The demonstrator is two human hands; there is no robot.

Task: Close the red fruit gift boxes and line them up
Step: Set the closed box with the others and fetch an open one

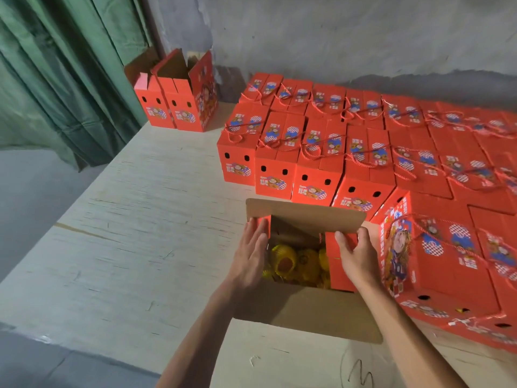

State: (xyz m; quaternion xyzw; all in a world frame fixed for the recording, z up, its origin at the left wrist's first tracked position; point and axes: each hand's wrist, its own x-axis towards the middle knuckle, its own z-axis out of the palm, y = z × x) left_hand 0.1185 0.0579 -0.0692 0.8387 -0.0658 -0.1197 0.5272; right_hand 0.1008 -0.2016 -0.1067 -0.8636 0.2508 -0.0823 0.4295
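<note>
Your left hand lies flat with straight fingers against the open box's left flap, while your right hand pinches its right flap.

A makeshift packing room is suggested: rows of closed red gift boxes are massed on a plywood worktable, backed by a stained concrete wall.
</note>
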